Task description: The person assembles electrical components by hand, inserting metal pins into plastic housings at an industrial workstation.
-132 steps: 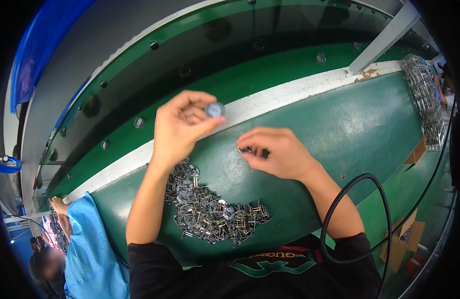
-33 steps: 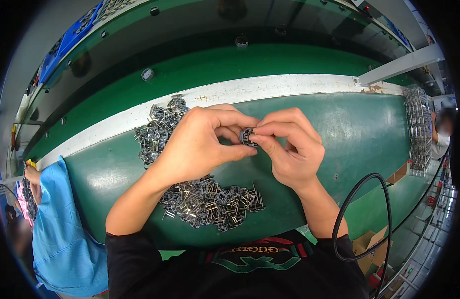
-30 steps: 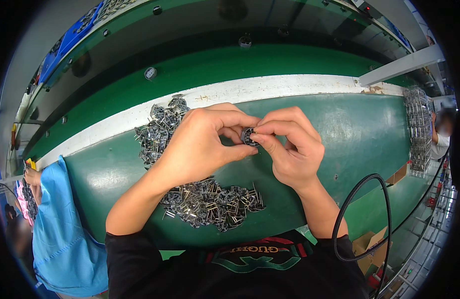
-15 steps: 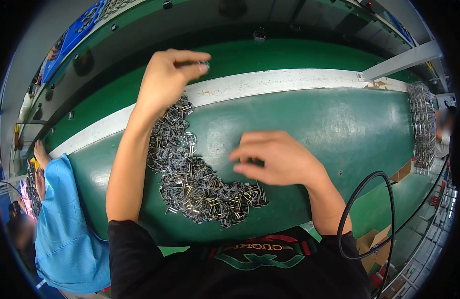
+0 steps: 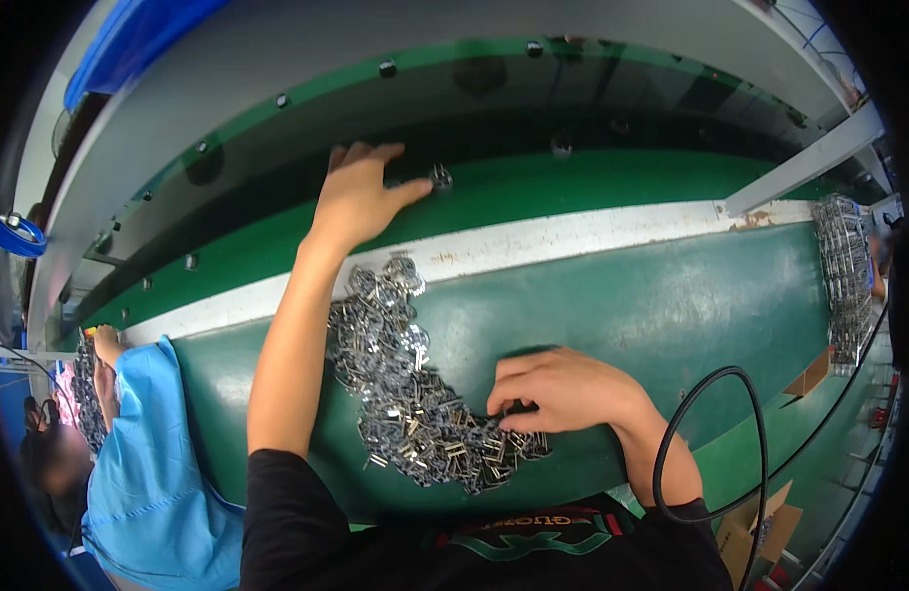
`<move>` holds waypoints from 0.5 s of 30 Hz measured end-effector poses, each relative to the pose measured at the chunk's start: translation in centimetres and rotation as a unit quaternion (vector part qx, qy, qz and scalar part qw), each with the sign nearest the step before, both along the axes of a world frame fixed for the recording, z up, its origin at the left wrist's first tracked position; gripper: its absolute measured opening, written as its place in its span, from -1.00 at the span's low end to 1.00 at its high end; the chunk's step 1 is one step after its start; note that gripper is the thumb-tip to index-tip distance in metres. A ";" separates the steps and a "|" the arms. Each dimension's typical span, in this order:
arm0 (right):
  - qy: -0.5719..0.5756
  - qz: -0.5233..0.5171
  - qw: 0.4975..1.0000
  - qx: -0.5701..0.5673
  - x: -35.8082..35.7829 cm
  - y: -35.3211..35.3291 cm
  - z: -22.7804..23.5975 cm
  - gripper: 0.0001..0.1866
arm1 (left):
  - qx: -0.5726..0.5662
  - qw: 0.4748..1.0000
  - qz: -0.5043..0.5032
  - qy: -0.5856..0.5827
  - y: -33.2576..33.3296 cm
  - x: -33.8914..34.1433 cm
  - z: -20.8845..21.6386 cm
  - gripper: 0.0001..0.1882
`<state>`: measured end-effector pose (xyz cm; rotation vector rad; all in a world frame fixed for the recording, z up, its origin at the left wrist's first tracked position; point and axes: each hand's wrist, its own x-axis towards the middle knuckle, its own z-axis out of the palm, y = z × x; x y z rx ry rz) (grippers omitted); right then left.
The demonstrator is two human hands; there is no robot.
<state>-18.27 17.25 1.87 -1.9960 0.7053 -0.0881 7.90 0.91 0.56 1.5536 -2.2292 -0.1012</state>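
My left hand (image 5: pixel 361 197) reaches over the green strip beyond the white rail, its fingers apart and holding nothing. Just off its thumb tip lies a small dark part with metal pins (image 5: pixel 441 177). On the green tabletop a long heap of similar pinned parts (image 5: pixel 405 404) curves from the rail toward me. At the heap's right end is my right hand (image 5: pixel 572 389), with thumb and fingers curled close together. Whatever sits between those fingertips is mostly hidden against the parts.
A white rail (image 5: pixel 563 229) crosses behind the tabletop (image 5: pixel 651 305). More single parts, such as one small part (image 5: pixel 191 262), are spaced along the strip. Stacked wire-like metal parts (image 5: pixel 843 281) stand far right. A black cable (image 5: pixel 661 443) loops near my right forearm. Someone in blue (image 5: pixel 149 473) works at left.
My left hand has let go of a small part, which now lies on the green strip. My right hand has come down onto the heap's right end. The view has shifted.
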 end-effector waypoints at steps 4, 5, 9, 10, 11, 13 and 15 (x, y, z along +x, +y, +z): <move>0.016 -0.011 0.999 -0.030 0.5 1.1 0.0 -0.77 | 0.122 0.991 -0.001 0.048 0.8 1.7 0.0 -0.60; 0.021 -0.024 0.999 -0.033 0.5 1.2 0.3 -0.77 | 0.115 0.992 -0.004 0.052 0.9 1.6 0.3 -0.60; -0.100 -0.098 0.987 -0.080 0.1 0.2 0.0 -0.77 | 0.104 0.985 0.008 0.135 2.4 1.5 1.7 -0.65; -0.129 -0.119 0.982 -0.070 0.1 -0.2 0.1 -0.75 | 0.108 0.979 0.024 0.173 3.4 1.6 2.3 -0.65; -0.122 -0.127 0.982 -0.069 -0.3 -0.5 -0.1 -0.75 | 0.116 0.970 0.035 0.212 4.3 1.4 2.8 -0.65; -0.218 -0.277 0.925 0.143 -1.4 -0.9 -0.8 -0.78 | 0.157 0.942 -0.001 0.296 6.7 -0.4 4.2 -0.67; -0.325 -0.308 0.869 0.209 -1.6 -1.6 -1.4 -0.79 | 0.185 0.896 -0.048 0.401 9.0 -0.6 3.8 -0.66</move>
